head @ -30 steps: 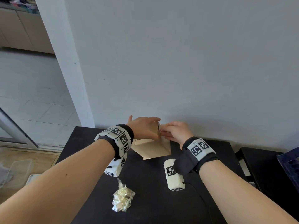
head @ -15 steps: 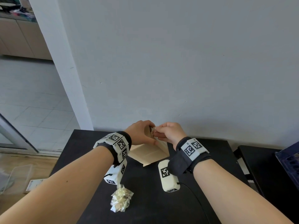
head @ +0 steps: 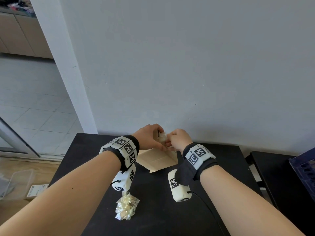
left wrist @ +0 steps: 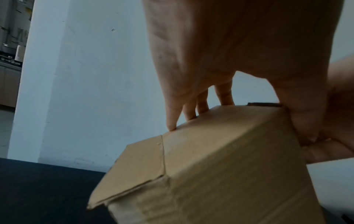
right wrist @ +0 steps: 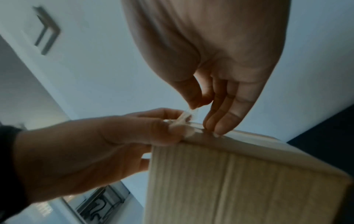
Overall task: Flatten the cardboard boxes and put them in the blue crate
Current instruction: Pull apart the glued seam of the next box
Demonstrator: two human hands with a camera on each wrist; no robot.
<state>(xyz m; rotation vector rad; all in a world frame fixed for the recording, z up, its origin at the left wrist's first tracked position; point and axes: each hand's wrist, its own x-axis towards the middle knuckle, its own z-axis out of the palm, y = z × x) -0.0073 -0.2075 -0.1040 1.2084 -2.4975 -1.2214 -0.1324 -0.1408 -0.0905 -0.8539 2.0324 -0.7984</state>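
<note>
One brown cardboard box (head: 157, 160) is sitting tilted near the back edge of the black rectangular table (head: 153, 210), pretty close to the grey wall (head: 187, 65). One flap at its lower end hangs loose in the left wrist view. The left hand (head: 148, 137) is clamped over the top of the box, four fingers (left wrist: 171, 121) down one face and the thumb on the opposite side. The right hand (head: 179, 138) is right up against it; thumb and forefinger are pinching a thin whitish strip of peeled tape (right wrist: 184, 122) coming off the top edge, while its other fingertips (right wrist: 218, 128) rest on that edge. The wad of tape is bunched against the left hand's knuckles.

Room-wise: the near half of the table is mostly bare, just one crumpled ball of clear shiny tape (head: 127, 208) sitting between the forearms. Off to the right there's a gap, then a second black surface (head: 272, 181), with a corner of the dark blue slotted plastic crate (head: 305, 169) at the frame edge, well apart from the box. So one box, one crate, one tape ball, two hands.
</note>
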